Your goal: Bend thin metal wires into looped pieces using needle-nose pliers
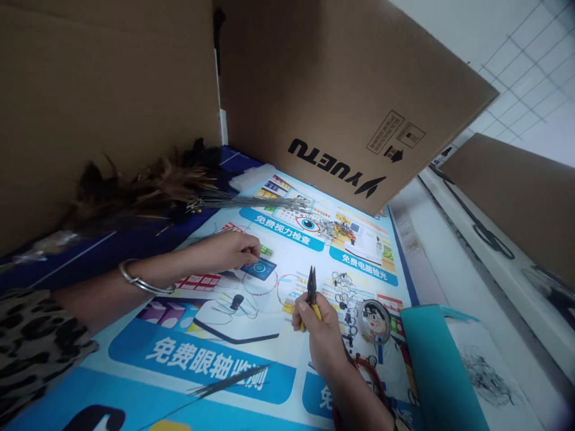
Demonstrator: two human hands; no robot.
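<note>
My left hand [245, 250], with a silver bangle at its wrist, is closed in a pinch above the printed sheet. A thin wire [258, 294] with small reddish spots curves down from its fingertips and bends toward the right hand. My right hand [317, 323] is wrapped round needle-nose pliers [311, 282] with yellow handles, dark jaws pointing up and away. Below the left hand lies a small black piece [236, 301] with thin wire loops about it. Several small dark loops [345, 299] form a row right of the pliers. A bundle of straight wires [233, 382] lies nearer me.
Another wire bundle [256, 202] and a wire tangle [330, 228] lie farther back. Brown feathers [148, 182] are at left. Large cardboard boxes [350, 90] wall the back. A round roll [375, 321], a red ring [371, 374] and a teal box [440, 365] stand at right.
</note>
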